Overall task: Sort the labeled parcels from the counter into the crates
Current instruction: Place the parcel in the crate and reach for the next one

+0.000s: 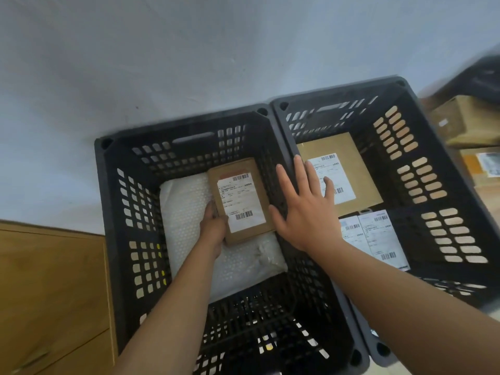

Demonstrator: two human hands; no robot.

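Cardboard parcel (243, 201), label up likely for reading, rests on the crate's (108, 185) white mailer (186, 207), grasped by left grip (213, 226); right grip (305, 209) released, empty.

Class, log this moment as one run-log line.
left hand: grips small box in left crate | right hand: open, over right crate edge

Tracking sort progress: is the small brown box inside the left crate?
Inside: the brown box lies label-up on a white bubble mailer within the left crate, left hand gripping it.
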